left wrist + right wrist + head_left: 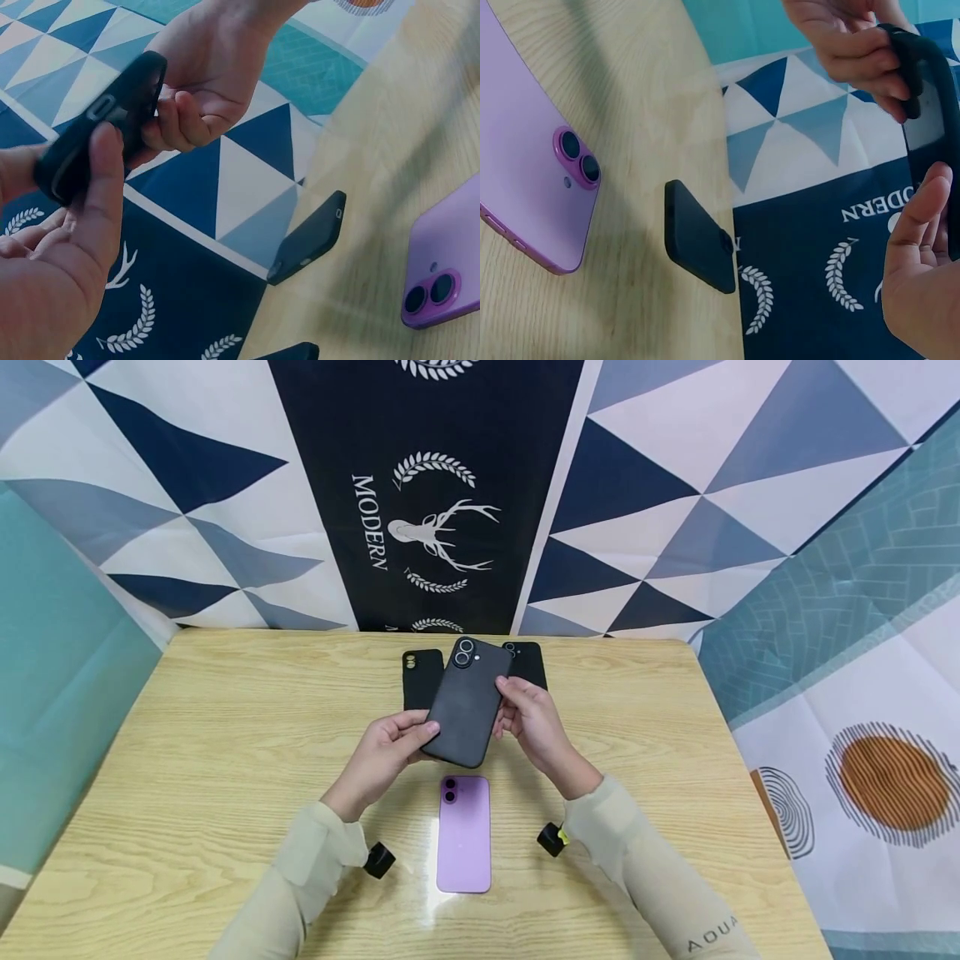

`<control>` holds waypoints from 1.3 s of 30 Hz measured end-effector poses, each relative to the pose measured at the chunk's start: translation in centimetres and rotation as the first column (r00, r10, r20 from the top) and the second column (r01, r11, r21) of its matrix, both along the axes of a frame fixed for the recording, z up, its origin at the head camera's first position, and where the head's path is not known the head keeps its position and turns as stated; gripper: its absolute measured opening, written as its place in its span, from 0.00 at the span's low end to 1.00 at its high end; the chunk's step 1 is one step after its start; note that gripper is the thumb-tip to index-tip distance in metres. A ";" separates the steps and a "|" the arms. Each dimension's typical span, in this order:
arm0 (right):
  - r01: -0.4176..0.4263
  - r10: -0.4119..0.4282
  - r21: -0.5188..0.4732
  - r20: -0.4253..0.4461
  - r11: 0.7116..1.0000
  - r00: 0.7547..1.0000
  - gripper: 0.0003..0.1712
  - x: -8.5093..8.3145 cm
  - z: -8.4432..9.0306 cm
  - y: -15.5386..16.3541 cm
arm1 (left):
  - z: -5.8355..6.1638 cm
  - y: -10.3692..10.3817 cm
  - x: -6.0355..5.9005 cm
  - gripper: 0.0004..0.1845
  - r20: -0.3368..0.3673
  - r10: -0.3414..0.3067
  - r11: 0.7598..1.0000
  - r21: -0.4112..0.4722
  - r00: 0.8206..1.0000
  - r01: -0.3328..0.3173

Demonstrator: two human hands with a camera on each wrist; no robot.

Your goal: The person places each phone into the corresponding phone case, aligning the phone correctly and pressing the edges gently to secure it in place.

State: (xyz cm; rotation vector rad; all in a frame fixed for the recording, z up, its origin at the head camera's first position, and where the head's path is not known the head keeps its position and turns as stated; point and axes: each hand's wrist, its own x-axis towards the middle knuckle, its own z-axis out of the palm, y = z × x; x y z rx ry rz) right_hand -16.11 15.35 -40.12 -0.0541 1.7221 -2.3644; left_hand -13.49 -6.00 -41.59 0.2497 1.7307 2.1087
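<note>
Both my hands hold a black phone case (467, 703) in the air over the middle of the wooden table (225, 760), its back and camera ring facing up. My left hand (390, 745) grips its lower left edge, thumb on the back. My right hand (528, 718) pinches its right edge. In the left wrist view my left thumb (101, 187) lies across the black phone case (112, 112), with my right hand (206, 75) curled on its far edge. Whether a phone sits inside is unclear. A purple phone (463, 833) lies face down below my hands.
Two more black cases (422, 678) (528, 663) lie flat near the table's far edge, behind the held one. A patterned cloth backdrop (427, 502) hangs right behind the table. The purple phone (525, 165) and one black case (697, 236) show in the right wrist view.
</note>
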 end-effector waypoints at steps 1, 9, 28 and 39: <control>-0.002 0.002 0.005 0.000 1.000 1.000 0.17 0.0 0.0 0.1 | 0.0 -0.1 0.0 0.22 -0.002 -0.016 1.000 0.017 1.000 0.016; -0.025 0.027 -0.045 0.043 0.999 0.999 0.17 -0.2 -0.3 0.5 | 0.5 -0.3 0.3 0.25 -0.036 -0.120 0.992 0.024 0.992 0.121; -0.033 0.034 0.052 -0.012 0.998 0.999 0.16 -0.6 0.0 0.5 | -0.2 -0.3 0.5 0.24 0.012 -0.136 0.990 0.029 0.991 0.136; -0.068 0.059 0.069 0.130 0.995 0.990 0.10 -0.1 -0.5 -0.3 | -0.9 -0.7 0.5 0.22 0.080 -0.002 0.997 -0.073 0.997 0.008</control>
